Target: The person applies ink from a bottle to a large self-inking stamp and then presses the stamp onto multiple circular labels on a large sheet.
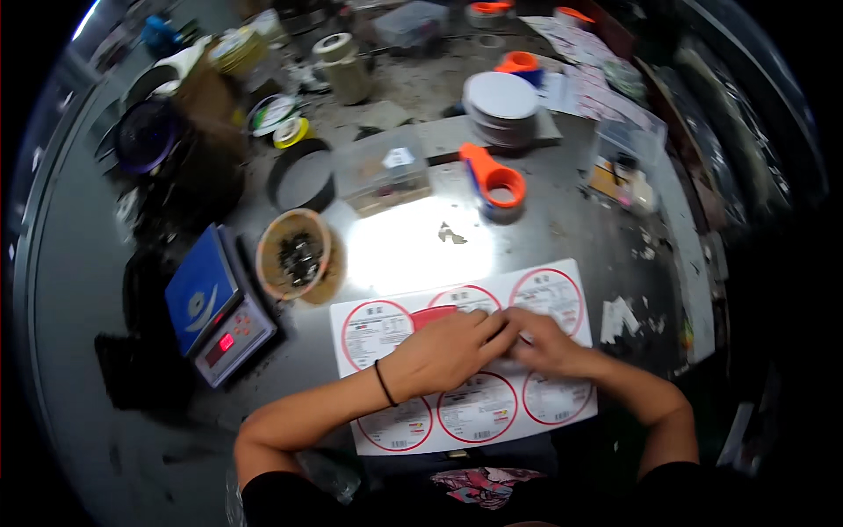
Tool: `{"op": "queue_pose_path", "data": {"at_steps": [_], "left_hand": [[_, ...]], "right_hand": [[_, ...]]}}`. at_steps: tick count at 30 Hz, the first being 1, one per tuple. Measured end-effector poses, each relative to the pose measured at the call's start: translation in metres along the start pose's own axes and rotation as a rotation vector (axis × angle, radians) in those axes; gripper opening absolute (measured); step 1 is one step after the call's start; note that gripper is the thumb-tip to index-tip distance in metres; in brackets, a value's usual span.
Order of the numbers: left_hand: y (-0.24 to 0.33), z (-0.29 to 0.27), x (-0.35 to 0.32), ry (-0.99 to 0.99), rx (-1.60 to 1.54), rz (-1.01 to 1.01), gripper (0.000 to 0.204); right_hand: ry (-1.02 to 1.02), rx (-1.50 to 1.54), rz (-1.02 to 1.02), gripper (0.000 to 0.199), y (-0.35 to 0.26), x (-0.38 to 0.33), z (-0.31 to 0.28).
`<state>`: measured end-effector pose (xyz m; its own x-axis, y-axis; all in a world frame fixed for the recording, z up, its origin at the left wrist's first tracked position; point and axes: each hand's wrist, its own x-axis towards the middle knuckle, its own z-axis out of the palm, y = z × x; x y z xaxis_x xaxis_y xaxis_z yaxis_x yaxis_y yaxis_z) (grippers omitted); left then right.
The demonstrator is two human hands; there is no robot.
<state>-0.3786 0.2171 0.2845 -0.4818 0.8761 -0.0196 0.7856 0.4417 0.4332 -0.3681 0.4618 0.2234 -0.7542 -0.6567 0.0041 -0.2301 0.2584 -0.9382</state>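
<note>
A white sheet (395, 378) printed with several round, red-ringed labels lies in front of me at the table's near edge. My left hand (452, 351) reaches across its middle, fingers bent and closed. From under this hand's far side sticks out a flat red piece (431, 315); whether the hand grips it or only covers it, I cannot tell. My right hand (546, 344) rests over the sheet's right half with curled fingers pressed together. The fingertips of both hands meet above the sheet. Whatever they pinch is hidden.
To the left stand a blue-topped digital scale (211, 294) and a tub (294, 255) of dark scraps. Beyond the sheet are a clear plastic box (384, 171), an orange tape dispenser (493, 180) and a stack of white discs (500, 101). Paper scraps (620, 320) lie right.
</note>
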Motion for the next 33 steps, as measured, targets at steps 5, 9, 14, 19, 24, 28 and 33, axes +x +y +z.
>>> {"op": "queue_pose_path", "data": {"at_steps": [5, 9, 14, 19, 24, 28, 33], "left_hand": [[0.014, 0.018, -0.005, 0.286, -0.307, -0.331, 0.035], [0.008, -0.008, 0.01, 0.207, -0.408, -0.404, 0.041], [-0.002, -0.024, 0.01, 0.079, -0.235, -0.547, 0.045], [-0.03, -0.012, 0.016, 0.251, -0.216, -0.477, 0.049], [-0.074, 0.011, 0.019, 0.548, -0.287, -0.27, 0.044], [-0.07, -0.014, 0.029, 0.518, 0.018, -0.388, 0.039], [-0.093, -0.015, 0.03, 0.224, 0.114, -0.654, 0.04]], "right_hand": [[0.249, -0.099, -0.029, 0.047, -0.025, -0.011, 0.031], [0.417, -0.234, 0.013, 0.043, -0.015, -0.007, 0.042], [0.479, -0.33, -0.175, 0.046, -0.002, 0.019, 0.036], [0.564, -0.402, -0.122, 0.048, 0.014, 0.044, 0.027], [0.636, -0.435, -0.202, 0.045, 0.031, 0.086, 0.017], [0.588, -0.347, -0.117, 0.044, 0.041, 0.1, 0.01], [0.606, -0.338, -0.092, 0.043, 0.055, 0.123, 0.027]]}}
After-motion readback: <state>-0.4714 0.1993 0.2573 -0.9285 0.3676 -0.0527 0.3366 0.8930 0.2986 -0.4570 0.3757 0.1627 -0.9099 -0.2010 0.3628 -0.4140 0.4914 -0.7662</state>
